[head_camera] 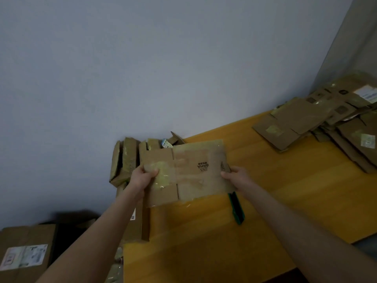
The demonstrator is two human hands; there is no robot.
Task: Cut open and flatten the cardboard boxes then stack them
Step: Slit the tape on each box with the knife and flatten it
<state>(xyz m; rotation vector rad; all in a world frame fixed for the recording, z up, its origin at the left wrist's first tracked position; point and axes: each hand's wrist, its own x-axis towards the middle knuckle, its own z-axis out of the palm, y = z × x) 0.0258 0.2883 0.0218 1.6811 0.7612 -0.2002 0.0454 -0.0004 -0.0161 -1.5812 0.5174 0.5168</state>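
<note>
I hold a flattened brown cardboard box (189,172) with black print and shiny tape patches above the left part of the yellow wooden table (285,190). My left hand (142,176) grips its left edge, thumb on top. My right hand (234,177) grips its right edge. A green and black box cutter (236,208) lies on the table just under the box's lower right corner. A spread stack of flattened boxes (326,121) lies at the table's far right.
Several uncut boxes (124,158) stand against the wall beyond the table's left end. A box with a white label (26,250) sits low at the left. A grey curtain (350,37) hangs at the right.
</note>
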